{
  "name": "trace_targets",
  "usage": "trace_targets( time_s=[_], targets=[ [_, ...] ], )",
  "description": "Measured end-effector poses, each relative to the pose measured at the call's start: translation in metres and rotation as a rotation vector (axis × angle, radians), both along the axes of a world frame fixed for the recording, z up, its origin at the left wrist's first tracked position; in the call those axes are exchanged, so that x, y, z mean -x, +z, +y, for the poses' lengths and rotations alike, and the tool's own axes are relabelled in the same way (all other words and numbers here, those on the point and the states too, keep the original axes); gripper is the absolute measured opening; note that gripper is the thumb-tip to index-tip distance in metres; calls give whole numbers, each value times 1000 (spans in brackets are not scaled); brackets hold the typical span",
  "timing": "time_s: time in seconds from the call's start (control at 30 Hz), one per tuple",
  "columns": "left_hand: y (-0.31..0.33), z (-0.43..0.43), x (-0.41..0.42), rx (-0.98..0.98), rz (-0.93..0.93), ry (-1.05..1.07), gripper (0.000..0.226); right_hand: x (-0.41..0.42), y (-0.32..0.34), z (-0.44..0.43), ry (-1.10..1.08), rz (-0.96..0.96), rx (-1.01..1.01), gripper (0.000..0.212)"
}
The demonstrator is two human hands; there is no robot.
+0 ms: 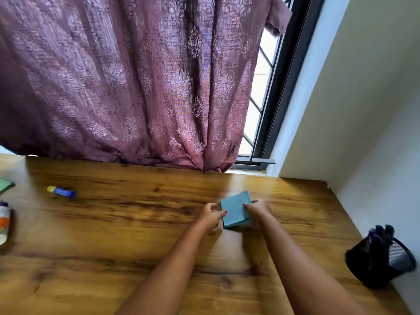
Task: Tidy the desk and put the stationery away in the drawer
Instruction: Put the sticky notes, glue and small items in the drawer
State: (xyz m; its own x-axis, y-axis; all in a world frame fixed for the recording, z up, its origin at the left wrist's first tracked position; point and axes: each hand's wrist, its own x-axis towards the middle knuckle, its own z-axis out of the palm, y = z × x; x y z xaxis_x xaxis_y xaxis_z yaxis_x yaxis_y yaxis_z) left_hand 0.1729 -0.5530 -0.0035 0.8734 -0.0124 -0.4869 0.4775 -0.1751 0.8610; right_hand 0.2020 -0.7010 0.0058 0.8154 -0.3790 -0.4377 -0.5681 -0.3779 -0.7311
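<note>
A teal block of note paper [236, 210] sits on the wooden desk [136, 223] right of centre. My left hand [212, 215] touches its left edge with thumb and fingertips. My right hand [258, 209] grips its right side, fingers curled round the edge. A blue glue stick with a yellow cap [61, 191] lies on its side at the far left. No drawer is in view.
A black mesh pen holder [379, 258] with dark pens stands at the right by the wall. A white bottle [4, 221] and a green pad [5, 185] sit at the left edge. A purple curtain [136, 76] hangs behind the desk.
</note>
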Motion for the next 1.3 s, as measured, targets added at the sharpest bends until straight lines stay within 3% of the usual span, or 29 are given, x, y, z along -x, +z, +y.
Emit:
trace_targets(
  time_s=[0.2,0.3,0.43,0.57,0.8,0.97,1.1,1.3],
  targets=[
    [7,12,9,416,36,320,52,12,32,27,45,-19,-468,12],
    [14,36,16,543,-70,458,43,18,45,55,177,18,-538,10],
    [33,85,30,523,-126,556,33,17,48,106,308,28,-462,21],
    [46,165,43,488,-229,761,24,12,54,177,481,52,-400,16],
    [48,358,71,380,-396,1231,40,2,62,335,746,9,-328,22],
    [31,497,88,437,-397,1432,42,-9,63,466,980,-105,-145,23],
    [22,557,92,402,-402,1555,38,-26,49,556,1106,-172,2,3],
    [-16,614,60,484,-364,1551,39,-55,21,648,1203,-268,295,36]
  ],
)
